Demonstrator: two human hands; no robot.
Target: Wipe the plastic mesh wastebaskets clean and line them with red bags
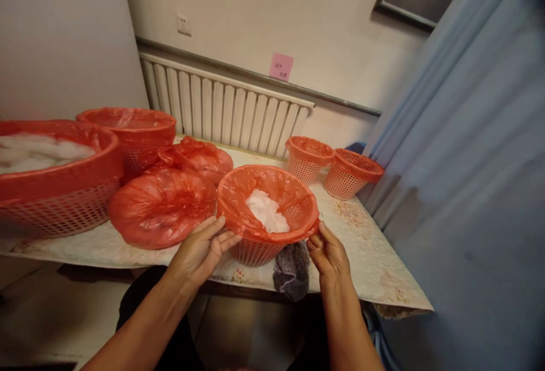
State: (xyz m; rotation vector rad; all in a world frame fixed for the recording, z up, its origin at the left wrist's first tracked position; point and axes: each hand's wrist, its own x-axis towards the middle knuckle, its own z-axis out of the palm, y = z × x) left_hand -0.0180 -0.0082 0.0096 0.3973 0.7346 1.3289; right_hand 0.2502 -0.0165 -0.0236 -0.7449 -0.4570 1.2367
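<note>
A small perforated plastic basket (255,251) stands at the table's front edge, lined with a red plastic bag (293,192) folded over its rim. A white fluffy wad (267,211) lies inside the bag. At the near left of the rim, my left hand (204,249) pinches the bag's edge between thumb and fingers. My right hand (327,252) grips the bag's edge at the near right. Beneath the rim, beside my right hand, a dark grey cloth (292,272) hangs over the table edge.
Knotted-looking red bags (164,206) lie left of the basket. Further left stand a large lined basket (63,206) with white material and another lined basket (128,121). Two small lined baskets (310,161) sit back right. A radiator (225,104) and blue curtain (460,161) border the table (374,257).
</note>
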